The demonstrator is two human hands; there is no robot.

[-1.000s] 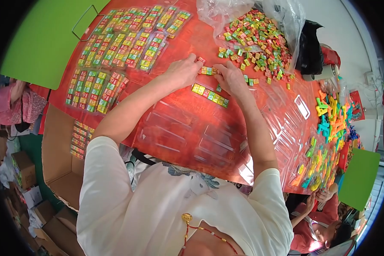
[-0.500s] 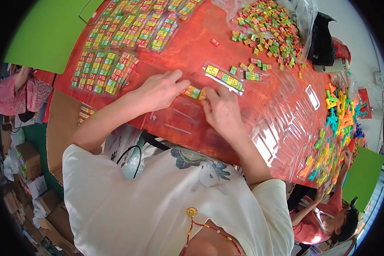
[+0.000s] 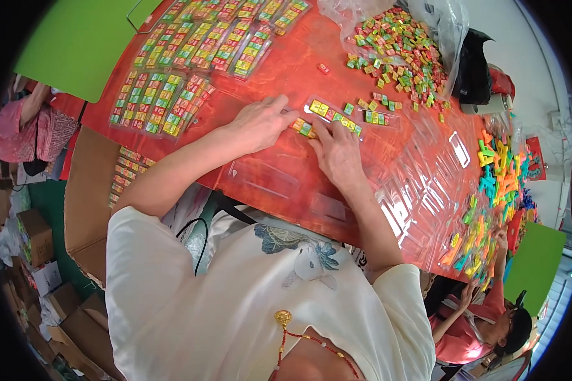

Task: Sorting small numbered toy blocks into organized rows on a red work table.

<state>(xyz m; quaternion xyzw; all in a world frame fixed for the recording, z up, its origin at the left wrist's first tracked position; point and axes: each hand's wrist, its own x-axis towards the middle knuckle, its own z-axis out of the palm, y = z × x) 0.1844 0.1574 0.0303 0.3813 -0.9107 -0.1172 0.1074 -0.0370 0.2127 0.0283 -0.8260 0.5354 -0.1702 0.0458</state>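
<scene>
A short row of small red, yellow and green blocks lies between my hands, just on the near side of a clear plastic tray filled with a row of similar blocks. My left hand has its fingers closed at the row's left end. My right hand grips the right end, its fingers hiding part of the row and the tray's near edge. To the right sits a second clear tray, partly filled with blocks. A loose green block lies by the filled tray.
Filled block trays cover the table's far left. A heap of loose blocks lies beside plastic bags at the far right. Empty clear trays are spread on the right, near coloured plastic toys and a co-worker. A cardboard box stands at left.
Both hands have shifted slightly away from me and right, bringing the block row closer to the filled tray. My right hand's fingers now reach over the row. The view has shifted a little.
</scene>
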